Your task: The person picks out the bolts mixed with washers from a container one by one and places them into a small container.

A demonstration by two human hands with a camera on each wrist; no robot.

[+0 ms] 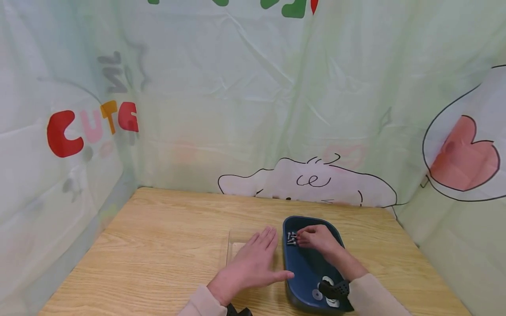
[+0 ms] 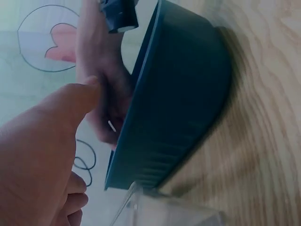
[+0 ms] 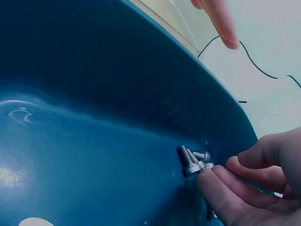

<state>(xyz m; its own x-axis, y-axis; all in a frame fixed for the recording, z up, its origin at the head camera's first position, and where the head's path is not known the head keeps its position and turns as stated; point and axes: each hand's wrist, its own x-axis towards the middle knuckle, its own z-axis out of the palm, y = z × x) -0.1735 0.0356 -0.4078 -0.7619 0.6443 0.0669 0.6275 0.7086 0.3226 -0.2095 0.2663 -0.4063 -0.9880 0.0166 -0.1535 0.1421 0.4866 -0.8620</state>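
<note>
My right hand (image 1: 322, 241) reaches into a dark blue plastic bin (image 1: 301, 267), its fingers curled at the far left corner. Several small silver bolts (image 1: 291, 238) lie in a pile there. In the right wrist view, the thumb and fingertips close on the head of one bolt (image 3: 207, 166), right beside other threaded bolts (image 3: 189, 157); the fingers hide part of it. My left hand (image 1: 253, 265) is spread flat, fingers straight and thumb out toward the bin, over a clear plastic box (image 1: 230, 245). Whether it touches the box cannot be told.
Pale washers or rings (image 1: 317, 294) lie at the near end of the bin, partly covered by the right wrist's black strap (image 1: 334, 289). Both containers stand on a wooden table (image 1: 170, 245). A printed curtain (image 1: 213, 109) hangs behind and beside it.
</note>
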